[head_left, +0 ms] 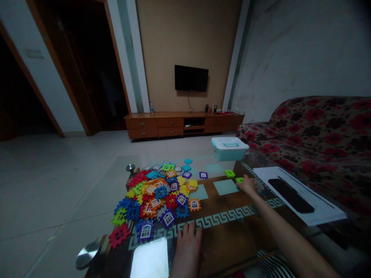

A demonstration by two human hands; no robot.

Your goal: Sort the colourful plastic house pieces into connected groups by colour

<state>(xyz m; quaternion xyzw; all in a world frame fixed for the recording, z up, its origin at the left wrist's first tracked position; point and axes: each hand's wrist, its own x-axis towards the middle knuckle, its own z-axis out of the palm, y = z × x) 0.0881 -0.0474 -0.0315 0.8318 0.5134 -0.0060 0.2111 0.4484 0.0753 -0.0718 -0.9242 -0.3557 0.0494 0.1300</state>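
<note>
Two hands are at a glass-topped table (228,239). Nearest, the left hand (187,251) lies palm down at the near edge, its fingers slightly spread and holding nothing. Striped cloth (274,266) shows past the near edge, below the right forearm. The right arm reaches across the table, and the right hand (247,184) sits toward the far right corner, its fingers extended over a small green tile (239,180). They touch it or nearly do; whether they grip it, I cannot tell. A second green tile (229,173) lies just beyond, apart from the hand.

A pale teal card (225,187) lies just left of the right hand, with another (199,192) beside a heap of interlocking plastic tiles (158,193). The heap spreads along the left edge, its red, blue, yellow, orange and purple pieces cut with white windows. Sheets of paper (301,195) lie at the right edge under a black slab (290,195).

At the far right corner stands a teal box (230,148) with a white lid. A floral sofa (313,135) runs along the right. Farther off, a wall-mounted TV (191,78) hangs above a wooden cabinet (182,124).
</note>
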